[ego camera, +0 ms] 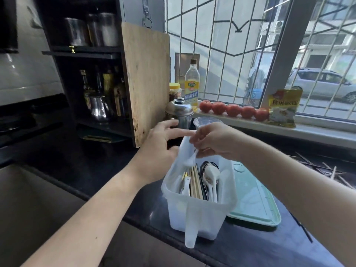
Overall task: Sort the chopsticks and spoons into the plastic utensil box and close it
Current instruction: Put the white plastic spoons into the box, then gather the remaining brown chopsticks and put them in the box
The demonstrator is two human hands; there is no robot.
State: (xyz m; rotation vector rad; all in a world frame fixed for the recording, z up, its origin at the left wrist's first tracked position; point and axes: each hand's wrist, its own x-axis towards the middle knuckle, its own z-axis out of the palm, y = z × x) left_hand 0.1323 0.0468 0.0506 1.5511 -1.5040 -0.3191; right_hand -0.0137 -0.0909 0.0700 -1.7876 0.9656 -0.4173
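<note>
Along the front edge of the dark surface (240, 249), near its right end, stands the plastic utensil box (198, 214), a translucent white tub with thin walls and a spout-like handle on its near end. Just beside it on the right lies its pale green lid (254, 201), flat and not yet on. A tall wooden cutting board (146, 81) leans upright toward the back, and tomatoes (233, 110) line the windowsill (317, 130).

Inside the box, the chopsticks (195, 182) lie bundled down the middle, with the spoons (211, 178), white ones and darker metal ones, packed to their right. More loose sticks (327, 170) are scattered at the far right of the surface, so the sorting looks unfinished.

Her left hand (159, 149) has its fingers spread and fairly straight against the far left wall of the box, steadying it. Her right hand (213, 141) pinches a small white spoon (189, 158) by its handle, bowl pointing down over the far end of the box.

That tub looks light and a bit flexible, likely to skid on the glossy top, so bracing a wall makes sense. The lid seems stiff yet thin; I'd take it by its long edges.
</note>
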